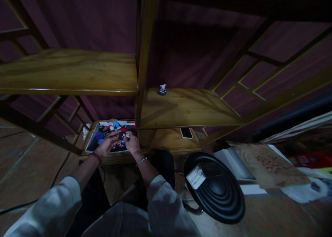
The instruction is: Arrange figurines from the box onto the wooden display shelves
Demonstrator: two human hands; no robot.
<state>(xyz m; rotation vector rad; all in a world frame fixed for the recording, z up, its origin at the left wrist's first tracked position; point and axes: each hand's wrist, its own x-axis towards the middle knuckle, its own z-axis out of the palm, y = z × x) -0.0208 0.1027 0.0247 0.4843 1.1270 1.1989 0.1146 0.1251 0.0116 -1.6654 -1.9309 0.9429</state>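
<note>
Both hands are over a shallow box (91, 142) packed with small colourful figurines (114, 127) on the lower left shelf. Between them is a small figurine (126, 135) with a dark round base and a pale, patterned body. My right hand (133, 143) pinches it from the right. From the left, the fingers of my left hand (109, 143) reach to its dark base and close against it. Fine details are blurred in the dim light. Another figurine (162, 89), white-haired on a black base, stands upright at the back of the right shelf (181, 109).
A phone-like dark rectangle with a white rim (186, 133) lies on the lower right shelf. A round black ridged stool (218, 192) carrying a small white packet (196, 176) stands at my right. A wooden post (145, 50) divides the shelves. Cardboard (267, 164) lies beyond.
</note>
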